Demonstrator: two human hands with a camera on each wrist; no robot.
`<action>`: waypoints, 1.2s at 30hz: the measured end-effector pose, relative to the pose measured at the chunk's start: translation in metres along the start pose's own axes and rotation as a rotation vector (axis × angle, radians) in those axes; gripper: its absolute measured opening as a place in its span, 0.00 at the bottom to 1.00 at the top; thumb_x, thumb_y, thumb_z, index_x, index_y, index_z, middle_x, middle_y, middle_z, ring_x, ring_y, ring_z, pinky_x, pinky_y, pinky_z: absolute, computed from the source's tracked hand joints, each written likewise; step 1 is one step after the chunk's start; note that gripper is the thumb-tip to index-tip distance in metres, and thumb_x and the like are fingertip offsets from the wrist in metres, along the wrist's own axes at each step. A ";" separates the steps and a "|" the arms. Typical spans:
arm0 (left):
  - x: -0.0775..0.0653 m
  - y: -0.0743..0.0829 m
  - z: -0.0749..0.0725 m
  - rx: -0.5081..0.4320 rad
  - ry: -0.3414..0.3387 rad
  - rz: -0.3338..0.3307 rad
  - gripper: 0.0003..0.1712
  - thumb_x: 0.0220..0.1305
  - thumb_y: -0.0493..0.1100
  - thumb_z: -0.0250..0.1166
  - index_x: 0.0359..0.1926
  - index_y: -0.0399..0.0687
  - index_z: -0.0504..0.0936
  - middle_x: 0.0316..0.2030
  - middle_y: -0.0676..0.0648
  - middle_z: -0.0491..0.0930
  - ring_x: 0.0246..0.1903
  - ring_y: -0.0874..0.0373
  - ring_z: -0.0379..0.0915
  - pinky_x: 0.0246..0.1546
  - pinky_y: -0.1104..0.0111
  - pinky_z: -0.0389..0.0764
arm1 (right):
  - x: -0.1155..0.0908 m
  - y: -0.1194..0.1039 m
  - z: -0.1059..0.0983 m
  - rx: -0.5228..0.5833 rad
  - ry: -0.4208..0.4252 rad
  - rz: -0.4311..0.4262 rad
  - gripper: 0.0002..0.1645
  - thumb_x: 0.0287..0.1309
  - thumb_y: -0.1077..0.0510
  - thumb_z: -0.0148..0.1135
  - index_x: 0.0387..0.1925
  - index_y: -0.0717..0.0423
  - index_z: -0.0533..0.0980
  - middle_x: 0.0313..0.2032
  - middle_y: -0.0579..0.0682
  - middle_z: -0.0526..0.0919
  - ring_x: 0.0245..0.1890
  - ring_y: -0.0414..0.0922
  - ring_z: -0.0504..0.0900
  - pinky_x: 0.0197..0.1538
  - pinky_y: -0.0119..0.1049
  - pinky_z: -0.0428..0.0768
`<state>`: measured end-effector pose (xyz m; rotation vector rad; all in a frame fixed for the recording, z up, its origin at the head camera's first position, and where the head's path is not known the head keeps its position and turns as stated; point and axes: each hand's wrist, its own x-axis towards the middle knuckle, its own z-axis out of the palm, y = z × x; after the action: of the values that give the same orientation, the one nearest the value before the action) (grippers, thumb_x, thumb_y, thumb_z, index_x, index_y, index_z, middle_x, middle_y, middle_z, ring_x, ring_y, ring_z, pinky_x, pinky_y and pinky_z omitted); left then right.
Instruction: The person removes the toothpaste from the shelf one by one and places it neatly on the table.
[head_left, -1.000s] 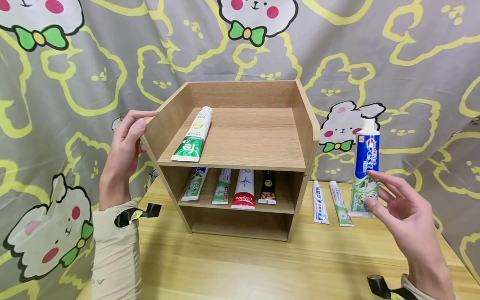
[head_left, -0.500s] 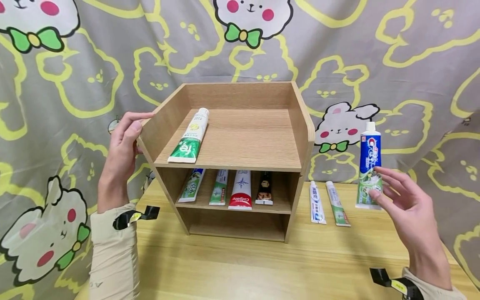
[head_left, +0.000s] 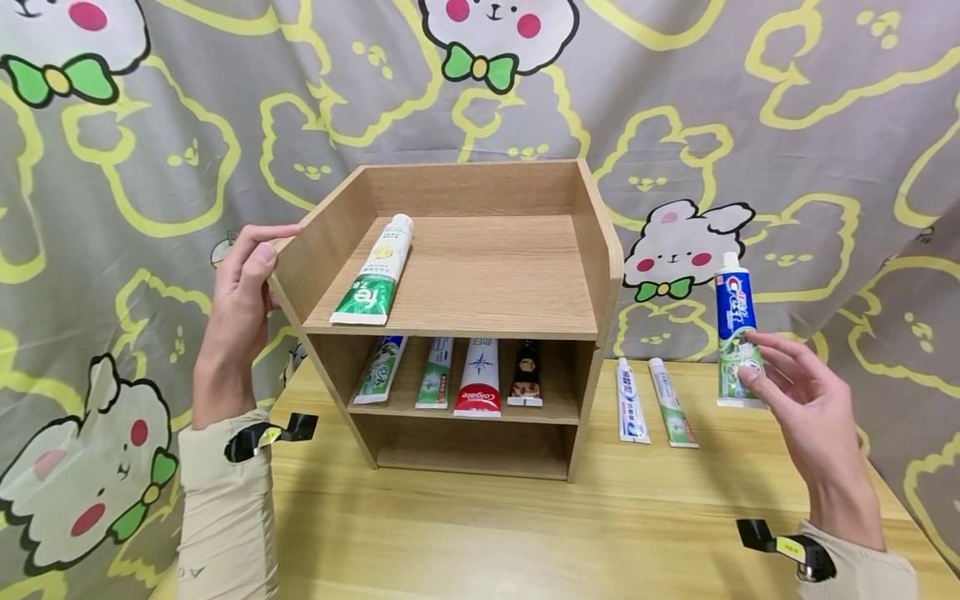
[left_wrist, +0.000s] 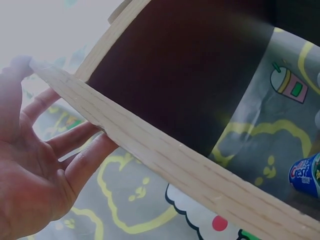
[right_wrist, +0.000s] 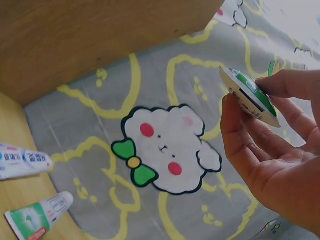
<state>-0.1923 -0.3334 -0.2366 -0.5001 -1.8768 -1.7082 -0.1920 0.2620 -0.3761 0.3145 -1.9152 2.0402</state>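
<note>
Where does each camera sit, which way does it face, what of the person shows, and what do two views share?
Head: worn on the head, facing forward and down at the wooden shelf unit; the left hand, right hand and both sleeves show.
Left wrist: on that wrist, looking past the hand along the shelf unit's edge toward the patterned curtain; only that hand shows.
Right wrist: on that wrist, facing the held Crest tube and the curtain; only that hand shows.
Shared: head and right wrist both show the right hand, Crest tube and two small tubes.
</note>
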 end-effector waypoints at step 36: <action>-0.002 -0.002 0.002 -0.002 0.043 0.018 0.22 0.72 0.45 0.53 0.60 0.41 0.81 0.52 0.37 0.73 0.41 0.47 0.74 0.24 0.70 0.81 | 0.014 0.086 -0.056 0.157 0.032 0.229 0.22 0.64 0.70 0.66 0.58 0.57 0.83 0.48 0.36 0.88 0.44 0.31 0.85 0.38 0.27 0.83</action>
<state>-0.1923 -0.3311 -0.2389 -0.4755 -1.8348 -1.6966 -0.2342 0.3150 -0.4550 0.1008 -1.8491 2.3340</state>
